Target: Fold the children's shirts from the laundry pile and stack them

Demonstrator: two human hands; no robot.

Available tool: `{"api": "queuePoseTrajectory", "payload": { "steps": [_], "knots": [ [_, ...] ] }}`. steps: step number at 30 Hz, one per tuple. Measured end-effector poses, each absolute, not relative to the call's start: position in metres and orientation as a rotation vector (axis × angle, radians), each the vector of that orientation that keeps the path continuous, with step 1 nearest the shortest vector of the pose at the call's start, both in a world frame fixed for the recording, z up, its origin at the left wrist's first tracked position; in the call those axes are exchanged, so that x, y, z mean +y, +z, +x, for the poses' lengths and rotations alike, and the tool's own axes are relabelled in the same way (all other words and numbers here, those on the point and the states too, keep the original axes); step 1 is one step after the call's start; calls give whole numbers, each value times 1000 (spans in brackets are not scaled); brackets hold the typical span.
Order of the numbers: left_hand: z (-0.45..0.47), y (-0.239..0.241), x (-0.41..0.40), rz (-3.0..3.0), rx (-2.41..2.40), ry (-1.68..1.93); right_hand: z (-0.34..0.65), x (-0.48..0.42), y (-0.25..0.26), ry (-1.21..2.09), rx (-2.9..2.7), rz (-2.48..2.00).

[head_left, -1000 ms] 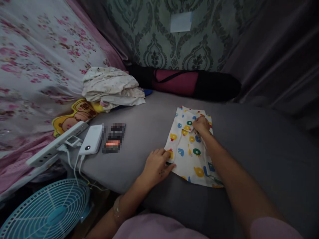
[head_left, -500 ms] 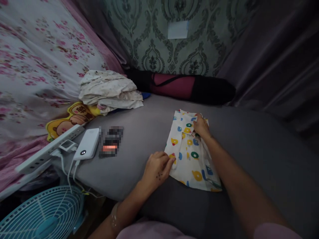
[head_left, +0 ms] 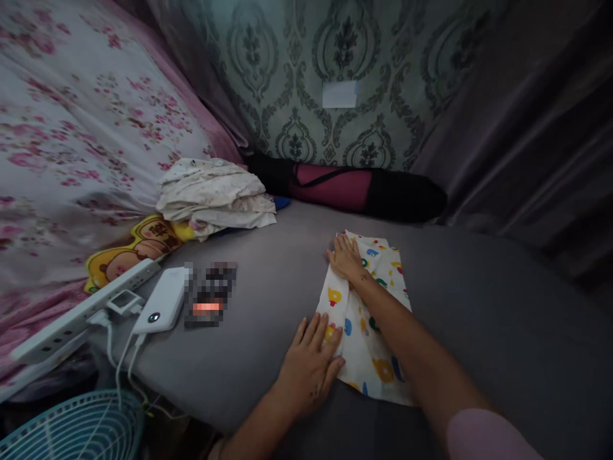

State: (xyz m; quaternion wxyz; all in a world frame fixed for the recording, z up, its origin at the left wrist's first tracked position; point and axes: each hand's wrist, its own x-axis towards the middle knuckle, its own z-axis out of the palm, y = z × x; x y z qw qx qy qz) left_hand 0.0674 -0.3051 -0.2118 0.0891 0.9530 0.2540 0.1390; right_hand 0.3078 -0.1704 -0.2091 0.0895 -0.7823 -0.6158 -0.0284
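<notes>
A white garment [head_left: 368, 348] printed with yellow, blue, green and red figures lies on the grey bed sheet [head_left: 268, 281], its left side folded inward in a long strip. My left hand [head_left: 309, 361] rests flat on the lower left edge of the fold, fingers spread. Farther up, my right hand [head_left: 347, 257] lies flat on the top left part of the cloth, fingers stretched out. The right forearm crosses above the garment and hides part of its right side. Neither hand grips the fabric.
To the left lie a white power bank [head_left: 165, 300], a pixelated dark object [head_left: 211, 295] and a power strip [head_left: 90, 313] with cables. Behind them are a yellow cushion [head_left: 129, 255] and crumpled cloth [head_left: 218, 191]. A black and maroon long bag [head_left: 335, 188] lies by the wall. A blue fan [head_left: 76, 425] stands at the lower left.
My right hand has let go of the garment's upper right and moved left onto the fold, flattening out. My left hand has spread flat on the lower edge. The view has tilted up slightly.
</notes>
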Motion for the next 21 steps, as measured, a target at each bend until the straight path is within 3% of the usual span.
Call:
{"api": "queuePoseTrajectory", "payload": {
  "steps": [11, 21],
  "knots": [
    [57, -214, -308, 2882, 682, 450, 316, -164, -201, 230, -1779, -2397],
    [40, -207, -309, 2838, 597, 530, 274, -197, -211, 90, -1757, -2305]
  ]
}}
